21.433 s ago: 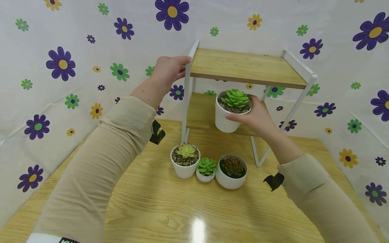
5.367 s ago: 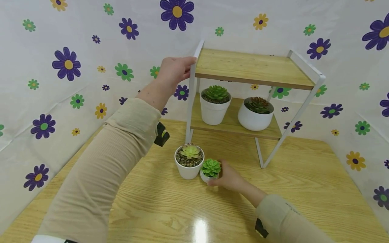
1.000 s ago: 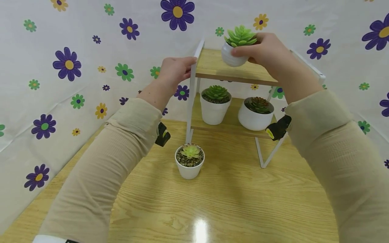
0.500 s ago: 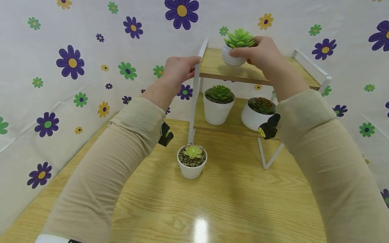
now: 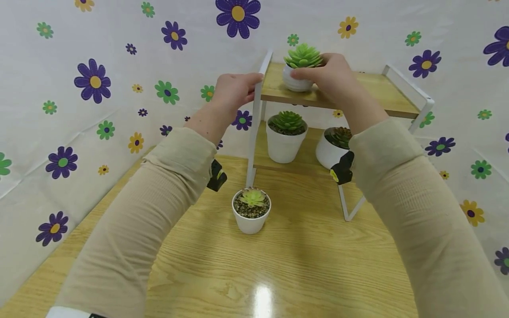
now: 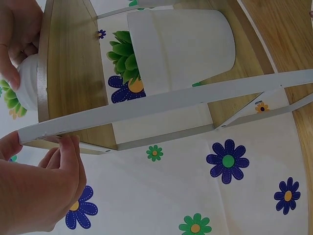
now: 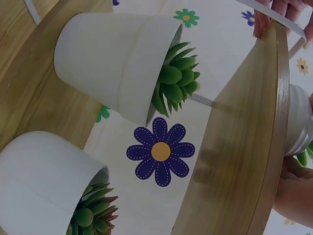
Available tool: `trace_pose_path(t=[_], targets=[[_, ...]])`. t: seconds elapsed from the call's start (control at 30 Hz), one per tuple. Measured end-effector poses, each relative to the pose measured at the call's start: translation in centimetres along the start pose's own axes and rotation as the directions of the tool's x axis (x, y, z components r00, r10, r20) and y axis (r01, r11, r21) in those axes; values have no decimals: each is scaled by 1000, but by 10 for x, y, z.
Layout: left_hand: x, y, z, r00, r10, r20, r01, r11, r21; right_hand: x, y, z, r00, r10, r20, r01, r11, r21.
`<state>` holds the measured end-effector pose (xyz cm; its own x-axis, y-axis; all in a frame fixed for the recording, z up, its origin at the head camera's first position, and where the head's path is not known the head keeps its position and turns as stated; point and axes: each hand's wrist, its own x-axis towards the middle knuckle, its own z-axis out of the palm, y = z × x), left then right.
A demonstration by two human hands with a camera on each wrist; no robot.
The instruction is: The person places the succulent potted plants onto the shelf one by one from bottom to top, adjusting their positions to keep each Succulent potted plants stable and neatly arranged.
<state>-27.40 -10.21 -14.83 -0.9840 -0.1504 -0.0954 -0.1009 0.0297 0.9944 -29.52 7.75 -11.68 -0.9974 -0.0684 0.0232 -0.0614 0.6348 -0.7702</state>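
My right hand (image 5: 334, 81) holds a small potted succulent (image 5: 297, 81) by its round white ribbed pot, thumb in front and fingers behind. The pot's base meets the left part of the top board (image 5: 370, 90) of a two-tier shelf. With thumb and fingers, my left hand (image 5: 234, 92) grips the white metal side frame (image 5: 256, 101) at its upper left corner; the left wrist view shows the fingertips (image 6: 68, 147) at the bar. On the lower board stand a tall white pot with a green succulent (image 5: 286, 141) and a rounded white pot with a reddish succulent (image 5: 332, 150), partly behind my right wrist.
One white pot with a pale succulent and pebbles (image 5: 251, 212) stands on the wooden table (image 5: 222, 274), in front of the shelf's left leg. Behind the shelf hangs a white cloth (image 5: 119, 26) with printed flowers.
Earlier, two larger pots went onto the lower board. The small succulent was lifted from the table to above the top board; over the last second it came down and left. The left hand keeps its grip.
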Motion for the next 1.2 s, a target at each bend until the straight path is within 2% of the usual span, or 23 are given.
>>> trace_pose_path(t=[0.17, 0.5, 0.7, 0.87, 1.03, 1.2], targets=[[1, 0, 0, 1000, -3, 11, 3, 1000, -13, 1, 2, 1, 1000, 3, 1, -3, 1000, 19], [0, 0, 1, 1000, -5, 9, 5, 1000, 0, -1, 5, -2, 1000, 1, 11, 0, 1000, -26], [0, -1, 0, 1000, -9, -1, 9, 1000, 7, -7, 11, -6, 999, -30, 31, 32, 996, -80], [0, -1, 1, 1000, -10, 6, 10, 1000, 2, -18, 21, -13, 999, -44, 22, 46, 997, -68], [0, -1, 0, 1000, -4, 10, 4, 1000, -3, -39, 37, -18, 993, -117, 2, 117, 993, -14], [0, 0, 1, 1000, 0, 11, 0, 1000, -9, -63, 57, -18, 972, -232, -35, 232, 973, 11]])
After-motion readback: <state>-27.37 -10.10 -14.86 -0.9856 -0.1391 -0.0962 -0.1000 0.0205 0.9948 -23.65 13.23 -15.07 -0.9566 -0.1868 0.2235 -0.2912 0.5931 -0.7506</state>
